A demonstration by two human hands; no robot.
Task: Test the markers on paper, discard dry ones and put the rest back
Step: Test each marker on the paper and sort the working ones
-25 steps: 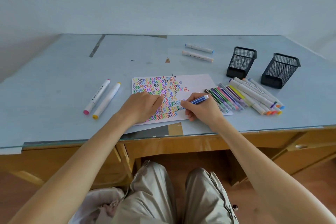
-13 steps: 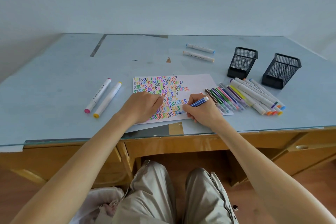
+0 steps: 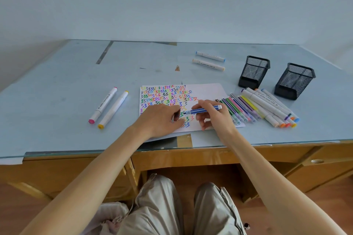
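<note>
At frame centre, the right hand [image 3: 212, 114] pinched a blue marker [image 3: 203, 109] nearly level, tip just above the paper [image 3: 206, 91], likely between test strokes. The left hand [image 3: 162, 118], fingers loosely curled and holding nothing, pressed the sheet, probably steadying it. Two mesh cups [image 3: 254, 70] stood upper right.

Wall: we see a plain pale blue-white wall [image 3: 172, 2] behind the desk, unmarked.
Desk: we note a wooden desk [image 3: 191, 156] under a glass sheet [image 3: 57, 91]; pale blue covering lies beneath the glass, with darker strips and patches showing.
Drawer: we see a recessed pull [image 3: 317, 161] at right.
Floor: reddish-brown wood [image 3: 324, 204].
Light: soft, even, with faint shadows.
</note>
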